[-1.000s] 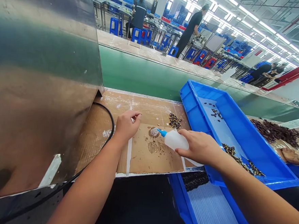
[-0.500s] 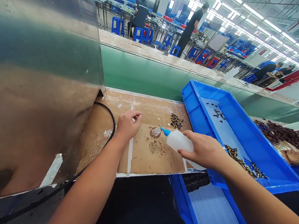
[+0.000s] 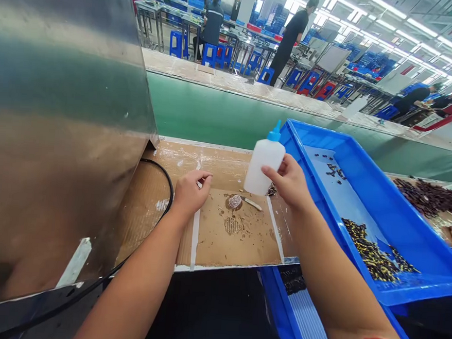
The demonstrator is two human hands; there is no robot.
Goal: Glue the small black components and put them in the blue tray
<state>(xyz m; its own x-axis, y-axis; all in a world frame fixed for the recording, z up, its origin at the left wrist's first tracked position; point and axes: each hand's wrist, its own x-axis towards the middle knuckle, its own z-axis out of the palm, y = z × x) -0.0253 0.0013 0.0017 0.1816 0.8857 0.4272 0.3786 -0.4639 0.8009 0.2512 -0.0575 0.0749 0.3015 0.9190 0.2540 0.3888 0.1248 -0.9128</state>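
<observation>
My right hand (image 3: 291, 183) is wrapped round a white squeeze bottle (image 3: 263, 164) with a blue nozzle cap, held nearly upright above the cardboard. Closed in a pinch, my left hand (image 3: 191, 192) hovers left of a small round clear dish (image 3: 235, 201); whatever it may hold is too small to make out. The dish sits on a wet patch of the cardboard sheet (image 3: 243, 248). Beside it lies a thin light-handled tool (image 3: 252, 204), its dark tip by the dish. Behind the bottle, a pile of small dark parts (image 3: 272, 190) is mostly hidden.
A blue tray (image 3: 369, 164) with small black-and-yellow parts stands at right, above another blue bin (image 3: 274, 302). A metal housing (image 3: 58, 127) walls off the left, where a black cable (image 3: 167, 178) curves. More dark parts (image 3: 432, 202) lie far right. People work beyond the green partition (image 3: 214, 114).
My right hand has lifted the squeeze bottle away from the dish and turned it from tilted to nozzle-up. The thin tool now shows. My left hand has barely moved.
</observation>
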